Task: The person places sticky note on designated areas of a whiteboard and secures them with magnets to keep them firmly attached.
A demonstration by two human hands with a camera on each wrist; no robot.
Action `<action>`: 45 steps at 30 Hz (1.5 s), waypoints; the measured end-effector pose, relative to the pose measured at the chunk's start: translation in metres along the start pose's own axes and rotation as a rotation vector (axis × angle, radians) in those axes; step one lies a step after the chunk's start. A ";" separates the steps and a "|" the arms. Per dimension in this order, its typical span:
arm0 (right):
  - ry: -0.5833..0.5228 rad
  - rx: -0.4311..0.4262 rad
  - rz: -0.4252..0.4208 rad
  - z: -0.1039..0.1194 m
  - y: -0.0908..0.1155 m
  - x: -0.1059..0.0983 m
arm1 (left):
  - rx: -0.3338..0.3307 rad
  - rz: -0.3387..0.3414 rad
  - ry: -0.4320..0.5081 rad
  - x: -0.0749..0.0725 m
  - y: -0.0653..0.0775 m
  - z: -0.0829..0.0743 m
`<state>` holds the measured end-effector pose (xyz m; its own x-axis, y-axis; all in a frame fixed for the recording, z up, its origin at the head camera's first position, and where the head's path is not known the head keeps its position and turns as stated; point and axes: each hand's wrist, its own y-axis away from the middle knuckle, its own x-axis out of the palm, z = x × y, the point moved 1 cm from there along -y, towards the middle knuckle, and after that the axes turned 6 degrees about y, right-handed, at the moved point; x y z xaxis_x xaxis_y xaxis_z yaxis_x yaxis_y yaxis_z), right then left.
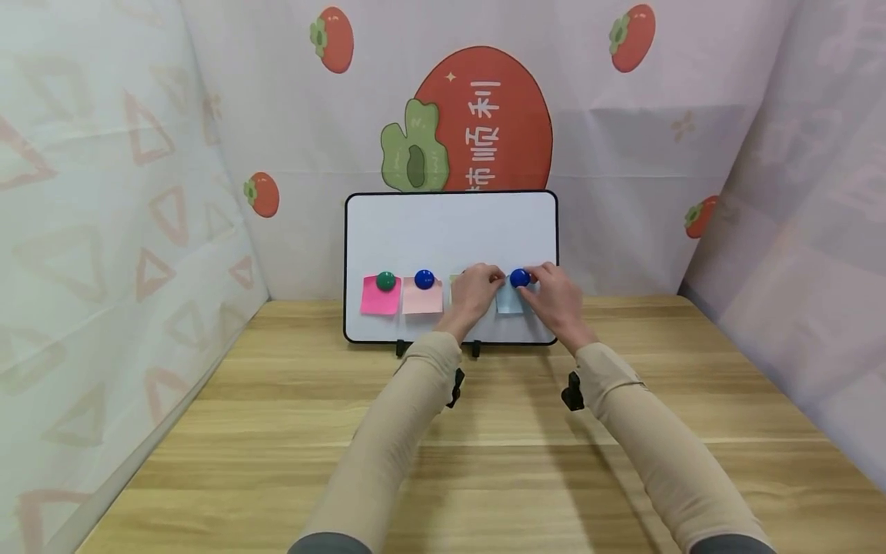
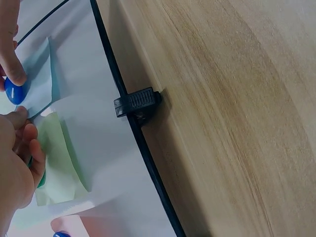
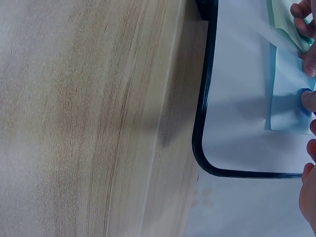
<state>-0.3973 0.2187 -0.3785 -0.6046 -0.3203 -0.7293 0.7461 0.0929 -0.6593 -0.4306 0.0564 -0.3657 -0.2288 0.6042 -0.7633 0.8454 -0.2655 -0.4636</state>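
A light-blue sticky note (image 1: 509,303) lies against the lower right of a whiteboard (image 1: 450,231). My right hand (image 1: 559,300) pinches a round blue magnet (image 1: 520,278) at the note's upper part. With its fingertips my left hand (image 1: 474,292) pinches the note's upper left corner. Behind the left hand, mostly hidden in the head view, is a light-green sticky note (image 2: 59,163); in the left wrist view a green magnet (image 2: 42,179) shows on it, partly covered by the fingers. The right wrist view shows the blue note (image 3: 290,94) with the right thumb on the magnet.
Further left on the board are a bright pink note (image 1: 378,303) under a green magnet (image 1: 385,281) and a pale pink note (image 1: 422,303) under a blue magnet (image 1: 424,278). Black clips (image 1: 475,349) support the board's lower edge on the wooden table (image 1: 498,477). A printed cloth hangs behind.
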 end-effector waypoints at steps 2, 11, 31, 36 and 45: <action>-0.005 0.010 0.008 0.000 0.000 0.000 | 0.006 0.008 -0.027 -0.001 -0.001 -0.003; -0.016 0.011 0.040 -0.002 -0.002 0.000 | 0.018 0.013 -0.102 -0.003 -0.001 -0.008; 0.013 -0.035 0.010 0.004 -0.002 0.013 | 0.012 0.040 -0.133 -0.002 0.004 -0.002; 0.034 -0.030 0.003 -0.001 0.002 0.010 | 0.067 0.054 -0.120 -0.002 0.005 -0.002; -0.013 -0.055 -0.003 -0.003 0.012 0.007 | 0.118 0.126 -0.163 -0.016 0.015 0.007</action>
<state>-0.3939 0.2205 -0.3919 -0.6028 -0.3328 -0.7251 0.7275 0.1439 -0.6708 -0.4175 0.0376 -0.3638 -0.2080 0.4342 -0.8765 0.8119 -0.4231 -0.4022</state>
